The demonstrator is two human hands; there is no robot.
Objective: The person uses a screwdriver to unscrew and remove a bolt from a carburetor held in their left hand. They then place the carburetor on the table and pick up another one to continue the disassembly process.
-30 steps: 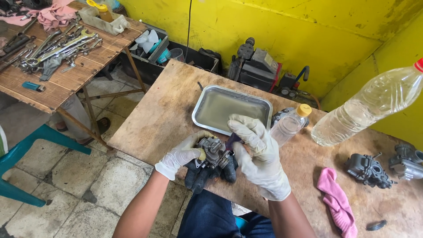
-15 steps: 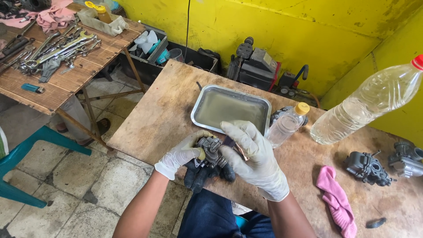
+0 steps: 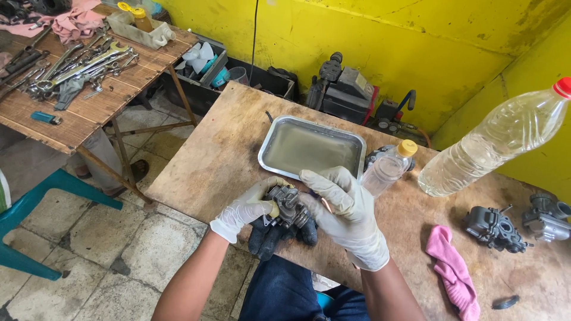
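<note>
Both my hands wear white gloves. My left hand (image 3: 247,209) grips a dark metal carburetor (image 3: 288,208) from the left, just over the near edge of the wooden workbench (image 3: 226,148). My right hand (image 3: 345,208) covers the carburetor's right side with fingers curled on it. A dark glove or rag (image 3: 273,238) lies under the carburetor. A rectangular metal tray (image 3: 312,147) holding murky liquid sits just beyond my hands.
A small yellow-capped bottle (image 3: 388,167) and a large red-capped clear bottle (image 3: 493,142) stand to the right. Two more carburetors (image 3: 493,227) and a pink rag (image 3: 455,273) lie far right. A second table (image 3: 71,89) with wrenches stands left, with a teal chair (image 3: 24,220).
My right hand has shifted slightly down over the carburetor. The view has tilted a little; my left hand keeps its grip.
</note>
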